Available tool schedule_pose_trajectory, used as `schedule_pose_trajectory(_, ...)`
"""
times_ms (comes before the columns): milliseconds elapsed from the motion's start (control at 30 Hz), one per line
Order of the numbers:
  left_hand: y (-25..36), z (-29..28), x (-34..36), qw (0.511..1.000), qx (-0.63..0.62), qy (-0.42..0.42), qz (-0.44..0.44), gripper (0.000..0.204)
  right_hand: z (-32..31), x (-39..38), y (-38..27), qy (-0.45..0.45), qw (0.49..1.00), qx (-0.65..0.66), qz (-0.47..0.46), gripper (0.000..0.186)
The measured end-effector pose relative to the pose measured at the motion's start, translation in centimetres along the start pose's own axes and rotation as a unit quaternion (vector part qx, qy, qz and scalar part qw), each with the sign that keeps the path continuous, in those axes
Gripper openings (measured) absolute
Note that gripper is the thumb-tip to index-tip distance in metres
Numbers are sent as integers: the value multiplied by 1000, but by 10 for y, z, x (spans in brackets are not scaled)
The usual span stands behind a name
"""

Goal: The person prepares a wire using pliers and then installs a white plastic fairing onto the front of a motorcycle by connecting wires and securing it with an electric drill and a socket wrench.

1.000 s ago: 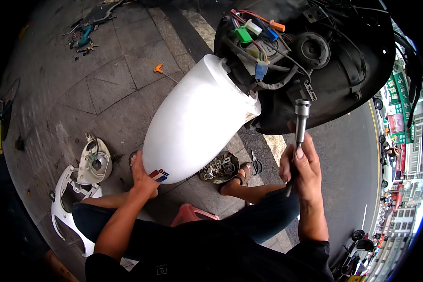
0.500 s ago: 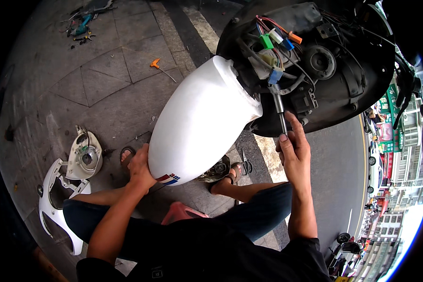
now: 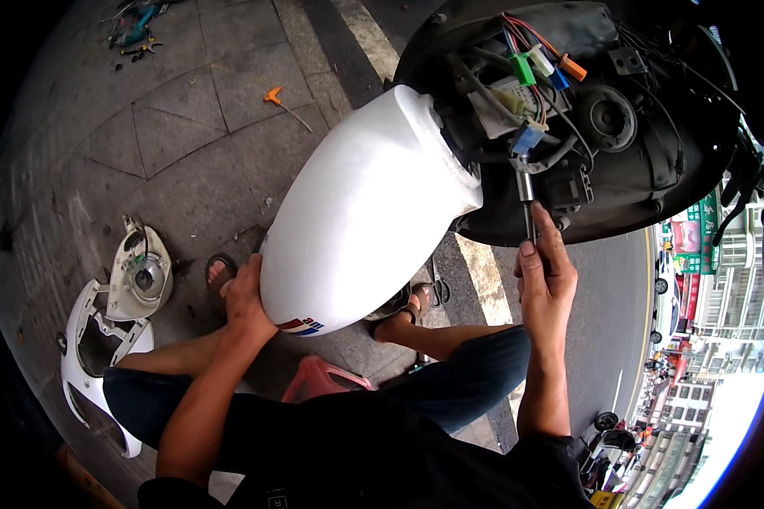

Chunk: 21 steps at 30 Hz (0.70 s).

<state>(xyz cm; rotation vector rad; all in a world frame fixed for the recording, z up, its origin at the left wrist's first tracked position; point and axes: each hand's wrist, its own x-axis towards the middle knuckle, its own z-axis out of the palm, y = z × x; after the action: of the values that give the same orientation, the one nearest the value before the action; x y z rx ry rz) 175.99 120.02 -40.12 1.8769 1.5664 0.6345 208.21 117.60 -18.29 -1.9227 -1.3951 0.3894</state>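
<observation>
The left hand point(image 3: 248, 299) lies against the lower left edge of a white fender point(image 3: 356, 225), near its small striped badge point(image 3: 302, 326); part of its fingers is hidden, so how firmly it grips cannot be told. The fender stretches up and rightward from this hand, and its upper end sits left of and above the right hand point(image 3: 546, 270).

The right hand is closed around the shaft of a metal socket tool point(image 3: 525, 188), thumb and fingers together, index finger extended along it. The tool points upward from this hand into the dark scooter body point(image 3: 632, 202), its far end beneath a grey sleeved cable point(image 3: 556, 159); what it meets there is hidden.

Above the right hand hang blue point(image 3: 530, 137), green and orange connectors, with a round black part point(image 3: 607, 118) to their right. Below and left of the left hand lie a white headlight housing point(image 3: 160, 256) and a white frame panel point(image 3: 79, 373). Scissors point(image 3: 440, 293) rest on the ground between the hands.
</observation>
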Motion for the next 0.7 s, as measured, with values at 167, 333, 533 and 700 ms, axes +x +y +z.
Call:
schedule_pose_trajectory(167, 7, -7, 1, 999, 23, -16, 22, 32, 5, 2, 2, -49, 998, -39, -4, 43)
schedule_pose_trajectory(333, 3, -3, 1, 999, 24, -12, 26, 34, -4, -3, 3, -4, 1000, -7, 9, 43)
schedule_pose_trajectory(533, -6, 5, 2, 1000, -5, 4, 7, 53, 2, 4, 11, -71, 995, -67, -20, 40)
schedule_pose_trajectory(700, -11, 8, 0, 1000, 9, -10, 4, 55, 2, 5, 11, -20, 999, -38, -4, 41)
